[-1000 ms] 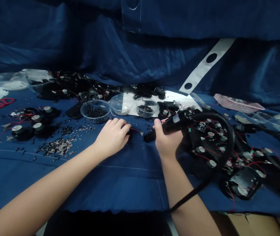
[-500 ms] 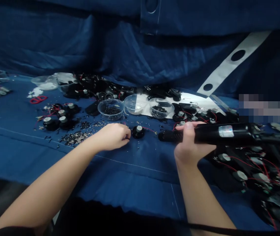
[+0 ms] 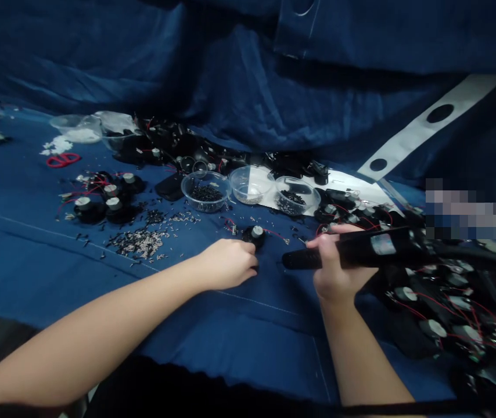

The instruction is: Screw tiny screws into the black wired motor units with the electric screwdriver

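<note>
My left hand is closed, fingers curled down against the blue cloth, just in front of a small motor with a silver can on a round black base. Whatever its fingertips hold is hidden. Red wires run from the motor to both sides. My right hand is wrapped around a black electric screwdriver, held level with its nose pointing left. The screwdriver's nose is apart from the motor, to its right.
Loose screws lie in a pile at left. Clear bowls stand behind, one with black screws. Motors on black bases sit at left, and more wired motors crowd the right. Red scissors lie far left. A blurred patch covers the right edge.
My left hand has moved right and toward me, from the motor's left side to its front. The screwdriver's nose has come lower and nearer to me. The view has tilted slightly.
</note>
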Demonstrator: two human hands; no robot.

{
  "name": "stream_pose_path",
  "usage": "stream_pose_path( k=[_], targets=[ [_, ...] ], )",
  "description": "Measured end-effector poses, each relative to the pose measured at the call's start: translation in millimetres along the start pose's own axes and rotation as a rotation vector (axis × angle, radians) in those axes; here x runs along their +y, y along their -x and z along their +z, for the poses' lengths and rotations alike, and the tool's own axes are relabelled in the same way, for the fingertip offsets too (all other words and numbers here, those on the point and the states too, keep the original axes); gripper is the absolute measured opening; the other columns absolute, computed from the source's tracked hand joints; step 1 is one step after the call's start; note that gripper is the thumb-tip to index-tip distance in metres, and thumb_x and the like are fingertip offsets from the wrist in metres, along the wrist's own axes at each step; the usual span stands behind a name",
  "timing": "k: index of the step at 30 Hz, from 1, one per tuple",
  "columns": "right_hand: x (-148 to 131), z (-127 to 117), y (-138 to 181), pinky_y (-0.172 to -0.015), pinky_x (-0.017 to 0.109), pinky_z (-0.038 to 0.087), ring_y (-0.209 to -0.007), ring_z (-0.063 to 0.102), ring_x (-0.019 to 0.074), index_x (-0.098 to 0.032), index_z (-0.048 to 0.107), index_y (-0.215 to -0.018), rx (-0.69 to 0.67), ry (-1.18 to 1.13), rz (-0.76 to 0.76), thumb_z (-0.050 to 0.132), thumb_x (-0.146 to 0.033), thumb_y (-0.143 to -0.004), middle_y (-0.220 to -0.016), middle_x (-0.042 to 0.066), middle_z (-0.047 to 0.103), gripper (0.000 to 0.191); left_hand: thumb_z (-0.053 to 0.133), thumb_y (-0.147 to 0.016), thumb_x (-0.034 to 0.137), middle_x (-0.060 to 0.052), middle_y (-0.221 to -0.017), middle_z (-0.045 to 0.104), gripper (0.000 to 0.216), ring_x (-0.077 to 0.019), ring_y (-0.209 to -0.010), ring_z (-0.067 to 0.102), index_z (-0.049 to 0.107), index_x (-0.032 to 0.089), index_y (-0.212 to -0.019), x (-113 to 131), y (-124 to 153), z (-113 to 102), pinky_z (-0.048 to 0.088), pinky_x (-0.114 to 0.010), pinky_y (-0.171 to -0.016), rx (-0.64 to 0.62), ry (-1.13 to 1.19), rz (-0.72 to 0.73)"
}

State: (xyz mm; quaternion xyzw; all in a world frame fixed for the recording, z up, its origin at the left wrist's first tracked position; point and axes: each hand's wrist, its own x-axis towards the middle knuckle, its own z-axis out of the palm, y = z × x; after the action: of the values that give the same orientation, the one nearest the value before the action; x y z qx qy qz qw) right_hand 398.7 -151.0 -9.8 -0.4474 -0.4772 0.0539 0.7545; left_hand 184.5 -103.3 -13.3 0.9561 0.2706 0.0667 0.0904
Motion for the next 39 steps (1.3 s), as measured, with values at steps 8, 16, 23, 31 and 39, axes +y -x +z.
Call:
stream_pose_path(
  k=[8, 16, 23, 31, 39],
  targets=[
    [0.5, 1.1, -0.2, -0.064, 0.039, 0.061, -0.052, 0.070, 0.0200, -0.016, 0.073, -0.089, 0.087, 0.093, -0.047, 0.083, -0.042, -0.084, -0.061, 0.001, 0.071, 0.028, 0.066, -0.099, 0.021, -0.007, -0.098, 0.075, 0.011, -0.0238, -0.090, 0.075, 0.077, 0.018, -0.097, -13.2, 3.3, -1.4, 0.058, -0.033, -0.080, -0.021, 0.079, 0.015],
    [15.2, -0.7, 3.4, -0.098, 0.051, 0.060, -0.089, 0.074, 0.0243, -0.022, 0.083, -0.081, 0.001, 0.294, -0.222, 0.070, -0.046, -0.094, -0.088, 0.008, 0.078, 0.030, 0.051, -0.104, 0.022, -0.011, -0.106, 0.077, 0.016, -0.0278, -0.102, 0.075, 0.066, 0.019, -0.098, -58.0, 6.0, -8.8, 0.059, -0.041, -0.091, 0.165, 0.206, -0.185],
    [22.2, 4.1, 4.9, -0.092, 0.047, 0.063, -0.089, 0.078, 0.0234, -0.022, 0.078, -0.093, -0.108, 0.227, -0.170, 0.073, -0.049, -0.091, -0.091, 0.006, 0.080, 0.028, 0.052, -0.105, 0.030, -0.008, -0.116, 0.080, 0.016, -0.0235, -0.111, 0.076, 0.061, 0.021, -0.096, -56.3, -4.5, -5.3, 0.058, -0.036, -0.097, 0.154, 0.426, -0.175],
    [8.8, 8.6, 2.8, -0.078, 0.038, 0.064, -0.072, 0.079, 0.0194, -0.021, 0.067, -0.086, -0.077, 0.040, 0.031, 0.073, -0.044, -0.091, -0.074, 0.000, 0.078, 0.024, 0.061, -0.101, 0.026, 0.001, -0.086, 0.079, 0.015, -0.0140, -0.076, 0.073, 0.071, 0.020, -0.092, -46.9, 21.2, -36.7, 0.052, -0.024, -0.070, -0.119, 0.521, -0.099],
    [3.5, 9.1, 4.3, -0.074, 0.038, 0.062, -0.072, 0.076, 0.0186, -0.023, 0.066, -0.084, -0.086, 0.051, 0.057, 0.074, -0.048, -0.088, -0.075, 0.000, 0.076, 0.027, 0.073, -0.092, 0.021, -0.004, -0.092, 0.085, 0.015, -0.0176, -0.086, 0.082, 0.074, 0.017, -0.106, -37.6, 16.9, -6.3, 0.067, -0.028, -0.082, 0.166, 0.736, -0.082]
  ],
)
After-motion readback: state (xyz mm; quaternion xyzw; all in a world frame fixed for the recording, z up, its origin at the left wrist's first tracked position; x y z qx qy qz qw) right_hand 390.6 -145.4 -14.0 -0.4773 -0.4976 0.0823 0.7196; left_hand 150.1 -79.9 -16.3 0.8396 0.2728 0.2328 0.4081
